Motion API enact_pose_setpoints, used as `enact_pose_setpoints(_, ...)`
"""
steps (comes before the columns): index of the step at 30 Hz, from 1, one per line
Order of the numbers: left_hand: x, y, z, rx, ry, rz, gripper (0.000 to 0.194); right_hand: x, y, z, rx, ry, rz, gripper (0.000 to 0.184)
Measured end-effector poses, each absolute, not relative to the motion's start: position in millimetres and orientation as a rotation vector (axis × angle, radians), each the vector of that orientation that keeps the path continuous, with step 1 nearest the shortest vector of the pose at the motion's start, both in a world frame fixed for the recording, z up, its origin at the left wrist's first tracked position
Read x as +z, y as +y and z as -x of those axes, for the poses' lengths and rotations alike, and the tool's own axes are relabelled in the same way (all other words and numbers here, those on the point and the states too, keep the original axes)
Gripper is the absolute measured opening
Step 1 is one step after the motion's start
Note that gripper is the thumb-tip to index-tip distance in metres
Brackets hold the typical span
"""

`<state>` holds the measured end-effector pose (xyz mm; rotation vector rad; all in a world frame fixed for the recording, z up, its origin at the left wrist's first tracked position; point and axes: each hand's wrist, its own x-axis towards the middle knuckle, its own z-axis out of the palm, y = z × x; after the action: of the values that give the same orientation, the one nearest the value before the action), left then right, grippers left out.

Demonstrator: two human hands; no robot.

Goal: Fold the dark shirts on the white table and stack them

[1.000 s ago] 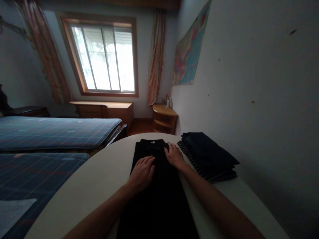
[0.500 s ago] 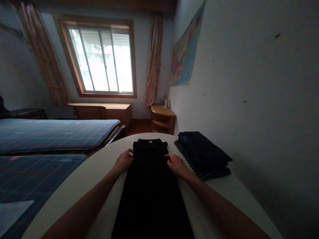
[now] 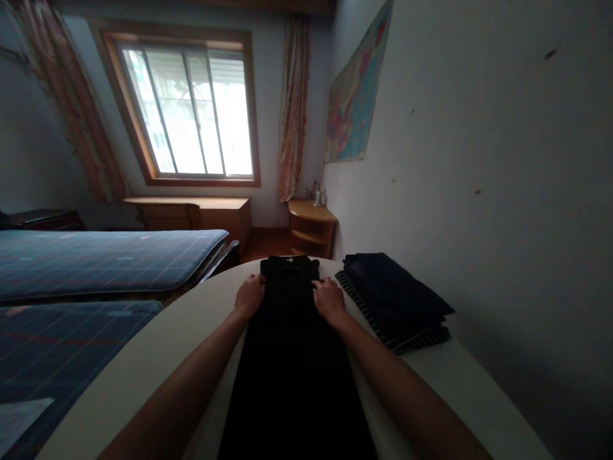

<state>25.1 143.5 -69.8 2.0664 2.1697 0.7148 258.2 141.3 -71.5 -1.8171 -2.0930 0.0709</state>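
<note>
A black garment lies lengthwise on the white table, folded into a long narrow strip. Its collar end, with a small pale label, points away from me at the table's far edge. My left hand grips the garment's left side just below the collar, fingers closed on the cloth. Opposite it, my right hand pinches the right side at about the same height. The near end of the garment runs out of view at the bottom.
To the right, against the wall, sits a stack of folded dark clothes, with a striped piece at the bottom. Left of the table are plaid mattresses. Beyond stand a corner shelf and a wooden desk under the window.
Both hands have moved slightly forward and inward, and the collar end has shifted away from me, closer to the table's far edge. The stack stays put.
</note>
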Motion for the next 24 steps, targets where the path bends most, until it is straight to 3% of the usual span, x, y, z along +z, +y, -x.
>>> enact_pose_setpoints(4,-78,115,-32,0.708,2.051,-2.294,0.036,-74,104,-253,-0.006,-2.24,1.704,0.047)
enact_pose_setpoints(11,-96,14,-45,0.319,1.611,-2.601,0.057,-76,-3,-262,0.426,-2.59,1.375,0.063)
enact_pose_setpoints(17,-67,-75,-42,0.051,1.237,-2.54,0.067,-53,-85,-286,0.645,-2.804,1.054,0.067)
enact_pose_setpoints(19,-57,-90,-39,0.04,1.183,-2.494,0.074,-52,-97,-287,0.602,-2.839,0.975,0.06)
enact_pose_setpoints(24,-41,-98,-35,0.175,1.085,-2.44,0.074,-70,-105,-283,0.617,-3.006,0.679,0.014)
